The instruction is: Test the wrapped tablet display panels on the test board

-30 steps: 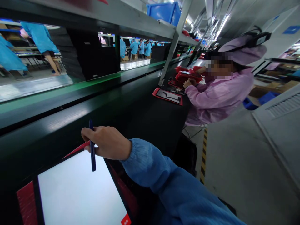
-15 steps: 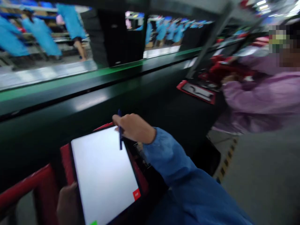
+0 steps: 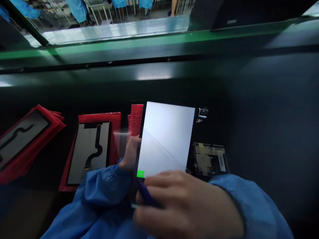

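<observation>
A tablet-like panel (image 3: pixel 166 136) shows a bright white screen with a green square at its lower left corner. My left hand (image 3: pixel 131 152) grips the panel's left edge. In front of the panel's lower edge, my right hand (image 3: pixel 186 202) is closed on a dark blue pen (image 3: pixel 147 196), whose tip is near the green square. Motion blurs this hand, and it covers the lower right part of the panel. Whether the pen touches the screen I cannot tell.
Left of the panel, a grey display part (image 3: pixel 87 152) with a black cable lies on a red sheet (image 3: pixel 116 132). Further left is a stack of red sheets (image 3: pixel 42 142) with another part. A circuit assembly (image 3: pixel 210 159) lies at right. People in blue stand beyond the green ledge (image 3: pixel 149 39).
The view has swung left and down. My right hand with the pen has gone from the screen's top right corner to its lower edge. The red square no longer shows.
</observation>
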`<action>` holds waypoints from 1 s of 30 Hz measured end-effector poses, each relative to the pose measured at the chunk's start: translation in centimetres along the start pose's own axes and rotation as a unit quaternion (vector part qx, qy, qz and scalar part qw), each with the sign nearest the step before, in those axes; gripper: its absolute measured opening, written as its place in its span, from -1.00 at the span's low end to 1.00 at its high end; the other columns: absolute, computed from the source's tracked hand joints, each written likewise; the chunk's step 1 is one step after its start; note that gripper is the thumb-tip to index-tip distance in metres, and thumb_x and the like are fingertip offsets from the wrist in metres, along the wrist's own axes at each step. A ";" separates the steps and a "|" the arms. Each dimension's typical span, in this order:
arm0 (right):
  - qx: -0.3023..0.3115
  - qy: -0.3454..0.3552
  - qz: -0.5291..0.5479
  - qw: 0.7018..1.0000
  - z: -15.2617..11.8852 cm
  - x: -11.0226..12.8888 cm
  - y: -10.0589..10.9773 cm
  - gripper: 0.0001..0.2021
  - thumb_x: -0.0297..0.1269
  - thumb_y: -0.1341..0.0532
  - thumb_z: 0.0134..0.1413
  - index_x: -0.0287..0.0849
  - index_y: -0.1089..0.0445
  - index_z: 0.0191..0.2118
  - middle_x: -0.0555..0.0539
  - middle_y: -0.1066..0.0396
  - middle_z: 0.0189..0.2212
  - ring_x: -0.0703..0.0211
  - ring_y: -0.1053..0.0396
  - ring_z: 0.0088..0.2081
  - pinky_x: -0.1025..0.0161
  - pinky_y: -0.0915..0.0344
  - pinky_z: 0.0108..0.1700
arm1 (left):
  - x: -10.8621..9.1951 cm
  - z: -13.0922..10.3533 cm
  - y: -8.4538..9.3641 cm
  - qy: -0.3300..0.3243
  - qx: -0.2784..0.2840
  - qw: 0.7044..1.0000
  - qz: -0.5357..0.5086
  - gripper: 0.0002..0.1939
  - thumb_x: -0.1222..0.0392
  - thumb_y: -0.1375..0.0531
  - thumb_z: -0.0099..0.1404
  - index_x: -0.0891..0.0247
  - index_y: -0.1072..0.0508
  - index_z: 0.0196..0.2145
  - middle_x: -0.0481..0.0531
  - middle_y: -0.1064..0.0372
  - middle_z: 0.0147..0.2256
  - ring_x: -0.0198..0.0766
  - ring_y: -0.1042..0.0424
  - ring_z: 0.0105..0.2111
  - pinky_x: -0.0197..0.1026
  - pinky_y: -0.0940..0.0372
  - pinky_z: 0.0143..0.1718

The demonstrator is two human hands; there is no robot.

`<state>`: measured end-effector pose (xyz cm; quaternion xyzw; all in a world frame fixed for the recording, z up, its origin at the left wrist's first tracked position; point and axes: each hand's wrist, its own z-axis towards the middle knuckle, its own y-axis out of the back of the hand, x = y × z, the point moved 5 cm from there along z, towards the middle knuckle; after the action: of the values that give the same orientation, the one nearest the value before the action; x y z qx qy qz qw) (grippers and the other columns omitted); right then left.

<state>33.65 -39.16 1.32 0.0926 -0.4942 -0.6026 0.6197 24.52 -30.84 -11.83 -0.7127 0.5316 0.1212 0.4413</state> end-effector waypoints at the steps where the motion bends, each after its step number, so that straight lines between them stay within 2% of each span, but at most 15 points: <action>1: 0.028 0.017 0.033 0.999 0.0 0.4 -0.8 -0.83 -0.31 -0.02 0.46 -0.23 -0.32 -0.11 0.04 -0.33 -0.43 0.27 -0.22 -0.44 0.30 -0.21 -0.44 | 0.0 0.0 0.3 -0.007 -0.010 1.000 0.000 -0.88 0.19 -0.14 -0.09 0.20 -0.25 -0.67 -0.03 -0.21 -0.71 -0.26 -0.27 -0.60 -0.26 -0.09 -0.62; 5: 0.116 0.025 0.132 0.984 -0.3 0.3 -2.1 -0.78 -0.26 -0.03 0.47 -0.29 -0.35 -0.08 0.02 -0.35 -0.37 0.29 -0.21 -0.40 0.33 -0.27 -0.35 | -0.4 -0.1 0.8 -0.034 -0.036 0.999 -0.011 -0.82 0.27 -0.09 0.00 0.16 -0.19 -0.69 -0.07 -0.12 -0.75 -0.31 -0.13 -0.66 -0.27 -0.04 -0.66; 9: 0.153 0.004 0.218 0.964 -0.3 -0.4 -2.5 -0.66 -0.28 0.00 0.48 -0.29 -0.32 -0.35 0.03 -0.29 -0.44 0.36 -0.17 -0.45 0.40 -0.26 -0.37 | -1.0 -0.6 0.6 -0.034 -0.076 0.996 -0.034 -0.76 0.40 -0.07 -0.06 0.16 -0.12 -0.73 -0.11 0.02 -0.78 -0.34 -0.03 -0.69 -0.27 -0.01 -0.67; 13: 0.194 -0.026 0.293 0.936 -0.4 -0.6 -3.5 -0.67 -0.32 0.01 0.48 -0.27 -0.27 -0.38 0.07 -0.23 -0.46 0.42 -0.16 -0.48 0.48 -0.25 -0.39 | -1.1 -1.1 0.5 -0.029 -0.097 0.993 -0.062 -0.78 0.40 -0.01 -0.06 0.18 -0.13 -0.74 -0.11 -0.01 -0.75 -0.35 -0.05 -0.68 -0.30 -0.05 -0.64; 18: 0.204 0.004 0.264 0.943 -0.7 -0.3 -3.9 -0.66 -0.32 0.02 0.48 -0.28 -0.27 -0.38 0.04 -0.30 -0.40 0.41 -0.15 -0.47 0.45 -0.24 -0.42 | -0.5 -1.0 0.7 -0.012 -0.086 0.993 -0.079 -0.82 0.39 0.01 -0.10 0.19 -0.09 -0.74 -0.12 0.07 -0.76 -0.38 0.02 -0.70 -0.32 -0.04 -0.64; 21: 0.213 0.009 0.271 0.939 -0.9 0.0 -4.1 -0.68 -0.34 0.03 0.48 -0.31 -0.31 -0.33 0.03 -0.33 -0.37 0.42 -0.17 -0.45 0.48 -0.25 -0.41 | -0.2 -0.7 1.1 -0.011 -0.078 0.993 -0.088 -0.85 0.36 -0.02 -0.13 0.18 -0.09 -0.71 -0.10 -0.04 -0.75 -0.31 -0.16 -0.65 -0.28 -0.16 -0.58; 23: 0.211 -0.009 0.265 0.941 -1.1 0.2 -4.3 -0.66 -0.35 0.03 0.48 -0.30 -0.30 -0.36 0.03 -0.34 -0.39 0.42 -0.17 -0.47 0.48 -0.25 -0.44 | 0.1 -0.5 1.4 -0.013 -0.065 0.993 -0.098 -0.87 0.33 -0.03 -0.14 0.17 -0.10 -0.68 -0.08 -0.08 -0.74 -0.24 -0.27 -0.60 -0.24 -0.22 -0.53; 26: 0.198 -0.064 0.237 0.949 -1.2 0.5 -4.4 -0.64 -0.31 -0.01 0.47 -0.28 -0.30 -0.41 0.05 -0.33 -0.46 0.41 -0.14 -0.52 0.46 -0.23 -0.49 | 0.4 -0.1 1.8 -0.023 -0.046 0.994 -0.101 -0.84 0.32 -0.03 -0.11 0.15 -0.05 -0.66 -0.11 -0.03 -0.74 -0.26 -0.25 -0.61 -0.25 -0.23 -0.51; 28: 0.180 -0.084 0.202 0.959 -1.2 0.4 -3.6 -0.68 -0.24 -0.06 0.45 -0.26 -0.33 -0.36 0.05 -0.34 -0.47 0.40 -0.16 -0.54 0.43 -0.25 -0.51 | 0.7 0.1 2.1 -0.028 -0.036 0.995 -0.085 -0.82 0.32 -0.03 -0.05 0.14 -0.04 -0.65 -0.11 0.00 -0.74 -0.27 -0.23 -0.62 -0.26 -0.22 -0.53; 30: 0.148 -0.086 0.123 0.977 -1.1 -0.3 -1.6 -0.78 -0.26 -0.07 0.43 -0.24 -0.37 -0.22 -0.02 -0.43 -0.35 0.36 -0.26 -0.51 0.39 -0.31 -0.47 | 0.8 0.4 2.2 -0.031 -0.024 0.997 -0.059 -0.82 0.29 -0.05 0.03 0.13 -0.10 -0.64 -0.09 -0.02 -0.73 -0.24 -0.26 -0.60 -0.25 -0.21 -0.55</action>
<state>33.46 -39.91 -0.54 0.0691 -0.6373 -0.4473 0.6237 23.10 -31.16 -13.70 -0.7490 0.4715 0.1302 0.4469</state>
